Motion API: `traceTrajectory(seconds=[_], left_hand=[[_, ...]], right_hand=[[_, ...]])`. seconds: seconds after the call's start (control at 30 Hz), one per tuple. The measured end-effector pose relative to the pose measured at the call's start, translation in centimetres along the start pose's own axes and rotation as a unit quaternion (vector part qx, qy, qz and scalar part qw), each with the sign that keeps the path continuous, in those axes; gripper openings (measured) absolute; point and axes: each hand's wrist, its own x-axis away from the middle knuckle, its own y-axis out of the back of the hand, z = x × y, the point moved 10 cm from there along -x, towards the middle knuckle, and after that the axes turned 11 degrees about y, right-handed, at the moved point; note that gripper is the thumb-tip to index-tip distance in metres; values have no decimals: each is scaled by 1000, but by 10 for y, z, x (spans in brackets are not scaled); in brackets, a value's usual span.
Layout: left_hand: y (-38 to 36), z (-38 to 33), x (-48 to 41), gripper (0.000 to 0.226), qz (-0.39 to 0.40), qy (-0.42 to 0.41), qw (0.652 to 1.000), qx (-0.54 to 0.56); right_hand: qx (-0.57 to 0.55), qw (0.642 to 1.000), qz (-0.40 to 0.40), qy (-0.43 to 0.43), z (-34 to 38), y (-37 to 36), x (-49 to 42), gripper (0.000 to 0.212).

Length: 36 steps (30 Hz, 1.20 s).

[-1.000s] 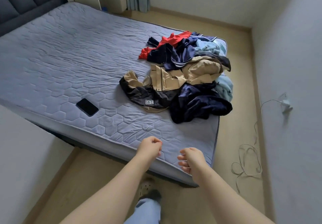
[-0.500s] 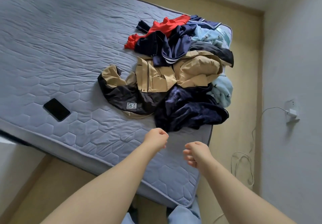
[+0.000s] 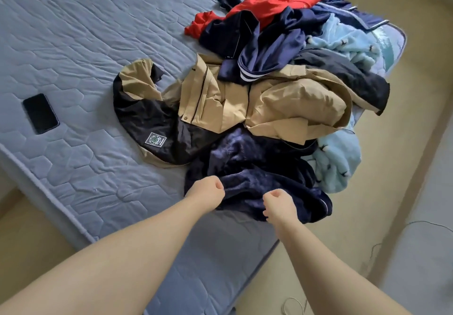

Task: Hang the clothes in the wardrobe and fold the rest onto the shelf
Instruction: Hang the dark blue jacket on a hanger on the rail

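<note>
A heap of clothes lies on the near right corner of the bed (image 3: 85, 57). Nearest me is a dark navy fleece garment (image 3: 257, 167). Behind it sprawls a tan and black jacket (image 3: 245, 104) with a white patch. Farther back are a navy striped top (image 3: 264, 45), a red garment (image 3: 267, 3) and a light blue fleece (image 3: 340, 42). My left hand (image 3: 207, 193) is a loose fist at the navy fleece's near left edge. My right hand (image 3: 279, 204), fingers curled, hovers over its near edge. Neither visibly grips cloth. No wardrobe or shelf is in view.
A black phone (image 3: 40, 113) lies on the mattress at the left. Beige floor runs along the right of the bed, with a white cable (image 3: 294, 306) on it. A pale wall (image 3: 426, 253) rises at the far right.
I have stepped closer to the bed and the view has tilted down. Both hands have moved forward from the mattress edge to the navy fleece.
</note>
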Motion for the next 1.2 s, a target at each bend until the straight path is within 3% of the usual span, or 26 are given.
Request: traceTrajectory(seconds=[0.1, 0.23, 0.3, 0.37, 0.5, 0.57, 0.7, 0.87, 1.0, 1.2], left_hand=[[-24, -31, -29, 34, -15, -47, 998, -38], [-54, -55, -59, 72, -59, -97, 987, -111], [-65, -50, -74, 71, -60, -84, 986, -127], [-70, -45, -83, 53, -82, -83, 983, -145], [-68, -34, -85, 25, -104, -102, 981, -126], [-69, -23, -76, 10, -80, -86, 980, -160], [-65, 3, -49, 21, -51, -64, 964, -254], [-15, 16, -11, 18, -89, -67, 970, -216], [31, 21, 35, 17, -113, -92, 971, -188], [132, 53, 136, 15, -138, -158, 971, -113]], right_hand=[[151, 985, -6, 78, -2, 4, -36, 24], [342, 923, -26, 173, -5, 0, -66, 64], [393, 901, -23, 181, -12, 1, -85, 75], [423, 891, -2, 164, -22, 0, -101, 68], [450, 874, 55, 177, -35, -27, -104, 20], [437, 881, 69, 170, -43, -35, -90, 14], [387, 900, 81, 181, -41, -45, -54, 11], [293, 935, 71, 186, -5, -53, -9, 15], [128, 976, 54, 170, 26, -53, 36, 5], [-8, 967, -3, 256, 133, -54, 145, 8]])
